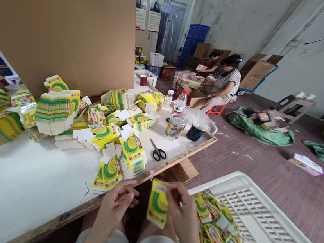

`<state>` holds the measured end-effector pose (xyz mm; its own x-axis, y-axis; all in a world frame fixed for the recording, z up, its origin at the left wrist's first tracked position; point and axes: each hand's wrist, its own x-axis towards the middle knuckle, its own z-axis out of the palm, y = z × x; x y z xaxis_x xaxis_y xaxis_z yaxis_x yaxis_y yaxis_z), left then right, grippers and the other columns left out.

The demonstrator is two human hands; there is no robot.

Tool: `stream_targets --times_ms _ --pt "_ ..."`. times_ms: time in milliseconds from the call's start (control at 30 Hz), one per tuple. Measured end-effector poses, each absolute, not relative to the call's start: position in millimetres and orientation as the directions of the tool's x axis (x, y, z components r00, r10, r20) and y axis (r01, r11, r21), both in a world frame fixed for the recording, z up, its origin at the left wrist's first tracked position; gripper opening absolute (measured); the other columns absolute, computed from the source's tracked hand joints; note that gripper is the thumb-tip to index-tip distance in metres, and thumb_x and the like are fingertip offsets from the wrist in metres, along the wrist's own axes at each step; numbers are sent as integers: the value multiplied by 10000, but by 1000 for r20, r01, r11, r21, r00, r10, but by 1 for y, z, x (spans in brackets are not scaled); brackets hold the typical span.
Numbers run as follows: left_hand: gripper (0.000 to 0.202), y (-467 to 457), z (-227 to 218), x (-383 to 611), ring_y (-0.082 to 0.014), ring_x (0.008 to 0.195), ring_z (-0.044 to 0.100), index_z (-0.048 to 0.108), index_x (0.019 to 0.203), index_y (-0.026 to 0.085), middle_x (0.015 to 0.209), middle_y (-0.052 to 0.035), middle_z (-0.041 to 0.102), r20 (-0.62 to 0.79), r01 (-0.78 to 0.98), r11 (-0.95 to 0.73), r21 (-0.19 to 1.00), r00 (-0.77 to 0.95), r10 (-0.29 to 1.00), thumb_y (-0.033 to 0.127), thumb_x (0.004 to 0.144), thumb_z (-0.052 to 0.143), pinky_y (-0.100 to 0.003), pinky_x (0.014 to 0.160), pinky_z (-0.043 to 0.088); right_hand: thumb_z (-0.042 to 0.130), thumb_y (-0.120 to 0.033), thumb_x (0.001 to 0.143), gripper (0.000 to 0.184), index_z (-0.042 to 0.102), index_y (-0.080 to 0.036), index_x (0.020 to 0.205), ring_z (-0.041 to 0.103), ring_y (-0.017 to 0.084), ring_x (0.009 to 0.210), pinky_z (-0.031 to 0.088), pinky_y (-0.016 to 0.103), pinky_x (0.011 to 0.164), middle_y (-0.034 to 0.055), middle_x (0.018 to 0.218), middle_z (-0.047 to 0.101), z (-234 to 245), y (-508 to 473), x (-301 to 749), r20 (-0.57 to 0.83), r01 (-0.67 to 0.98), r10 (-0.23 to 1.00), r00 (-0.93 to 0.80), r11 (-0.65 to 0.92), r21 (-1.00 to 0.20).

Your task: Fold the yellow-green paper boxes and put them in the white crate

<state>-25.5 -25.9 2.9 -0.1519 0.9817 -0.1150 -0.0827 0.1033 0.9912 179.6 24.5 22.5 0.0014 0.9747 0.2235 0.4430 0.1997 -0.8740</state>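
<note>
My right hand (181, 210) pinches a small yellow and green carton (157, 204) by its upper right side, upright above my lap. Just left of it, my left hand (119, 201) is empty, its fingers loosely bent and apart. Flat unfolded cartons (108, 173) of the same print lie on the table by the left hand, near the edge. To the right, a white plastic basket (240, 180) holds many such cartons (216, 232), close to my right forearm.
Black-handled scissors (158, 154), a water bottle (180, 102), a clear jar (176, 126) and a dark mug (195, 132) stand or lie on the white table (38, 185). Carton stacks (53, 112) fill its back, before a big cardboard sheet (64, 26). Two people (227, 82) sit beyond.
</note>
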Motion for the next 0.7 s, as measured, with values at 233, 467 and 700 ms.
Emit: stream_targets --times_ms 233,467,700 --pt "461 -6 -12 -71 -339 1181 647 589 1182 182 1182 -161 709 -10 332 207 920 -509 860 505 855 551 -491 1021 509 515 -458 901 380 718 -164 1032 574 383 1018 449 512 876 164 1033 615 14 39 245 510 867 816 273 20 -497" --pt "625 13 -22 -91 -506 1319 421 525 1344 50 1350 -294 546 30 669 455 588 -580 814 355 807 622 -695 1053 314 538 -425 946 281 671 -201 1054 592 237 793 510 385 737 100 1015 626 5 37 212 452 706 882 133 236 -668" --pt "635 21 -22 -102 -508 1222 504 529 1325 34 1230 -295 587 -7 710 565 420 -620 785 381 807 651 -652 945 409 551 -361 957 210 687 -211 1013 589 188 668 512 334 644 88 1004 664 3 27 180 363 573 932 6 295 -765"
